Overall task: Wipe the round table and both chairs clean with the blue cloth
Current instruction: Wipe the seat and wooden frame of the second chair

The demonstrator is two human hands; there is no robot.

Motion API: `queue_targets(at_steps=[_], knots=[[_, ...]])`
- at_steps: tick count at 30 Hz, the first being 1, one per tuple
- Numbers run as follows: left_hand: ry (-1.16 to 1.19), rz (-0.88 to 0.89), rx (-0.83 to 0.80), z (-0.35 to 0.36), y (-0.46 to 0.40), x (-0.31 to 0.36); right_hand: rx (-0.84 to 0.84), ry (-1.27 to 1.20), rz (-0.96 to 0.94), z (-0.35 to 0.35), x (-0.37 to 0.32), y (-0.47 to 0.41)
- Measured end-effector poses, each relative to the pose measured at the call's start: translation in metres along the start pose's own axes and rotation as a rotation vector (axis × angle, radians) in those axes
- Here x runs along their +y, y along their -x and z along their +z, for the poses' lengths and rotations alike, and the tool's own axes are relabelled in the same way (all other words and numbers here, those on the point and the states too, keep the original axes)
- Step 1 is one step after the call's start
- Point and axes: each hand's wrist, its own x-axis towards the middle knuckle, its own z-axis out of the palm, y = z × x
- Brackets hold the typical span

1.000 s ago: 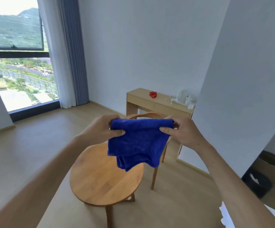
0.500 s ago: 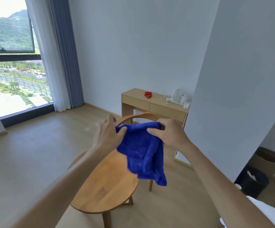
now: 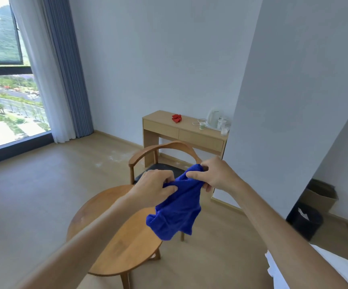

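Above a round wooden table (image 3: 114, 236), two bare hands hold a blue cloth (image 3: 179, 207) in the air. The left hand (image 3: 154, 189) pinches one upper edge of the cloth between thumb and curled fingers. The right hand (image 3: 212, 175) grips the other upper edge, its fingers curled over the fabric and its thumb pressed along the front. The cloth hangs bunched and twisted below both hands, its lower folds dangling in front of the table's right edge without touching the top.

Compared with half a second ago, the hands have drawn closer together and the cloth is more gathered between them, hanging in a narrower, more crumpled bundle. A second ago it was stretched wide and flat between hands set farther apart. The view has also shifted, so the table now sits lower and further left, and more of the chair shows.

Just behind the table stands a wooden chair (image 3: 160, 151) with a curved backrest and a dark seat. Further back, against the wall, is a light wooden desk (image 3: 169, 128) carrying a small red object (image 3: 177, 118) and a white kettle (image 3: 213, 118). A large window (image 3: 6, 90) with pale blue curtains (image 3: 64, 80) fills the left side. A dark bin (image 3: 304, 221) stands on the floor at right.
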Motion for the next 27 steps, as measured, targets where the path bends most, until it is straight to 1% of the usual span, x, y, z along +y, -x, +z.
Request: queue_targets(at_steps=[2, 4, 8, 10, 12, 14, 17, 19, 21, 24, 25, 27], knots=[[-0.012, 0.027, -0.024, -0.017, -0.004, 0.001, -0.127, -0.091, -0.028, 0.002, 0.008, 0.003], [-0.059, 0.067, -0.027, -0.032, -0.008, 0.006, -0.202, -0.212, -0.077, 0.006, 0.014, 0.005], [-0.129, 0.104, -0.036, -0.056, -0.009, 0.013, -0.231, -0.415, -0.177, 0.011, 0.023, 0.006], [-0.124, 0.093, -0.024, -0.07, -0.007, 0.012, -0.265, -0.459, -0.207, 0.01, 0.026, 0.005], [-0.126, 0.056, 0.032, -0.089, -0.004, 0.008, -0.283, -0.386, -0.215, 0.008, 0.03, 0.004], [-0.182, 0.022, 0.025, -0.108, -0.002, 0.002, -0.272, -0.26, -0.219, 0.011, 0.031, 0.005], [-0.264, 0.027, -0.022, -0.122, -0.003, -0.002, -0.174, -0.02, -0.264, 0.023, 0.026, 0.004], [-0.263, 0.036, -0.015, -0.129, -0.001, -0.002, -0.133, 0.057, -0.298, 0.033, 0.022, 0.001], [-0.261, 0.041, 0.006, -0.14, 0.001, -0.001, -0.189, 0.072, -0.274, 0.048, 0.026, -0.004], [-0.267, 0.047, 0.03, -0.163, 0.008, -0.001, -0.314, 0.103, -0.149, 0.077, 0.044, -0.009], [-0.282, 0.043, 0.041, -0.173, 0.011, -0.002, -0.331, 0.118, -0.131, 0.087, 0.051, -0.009], [-0.298, 0.022, 0.067, -0.193, 0.018, -0.005, -0.31, 0.112, -0.13, 0.104, 0.061, -0.008]])
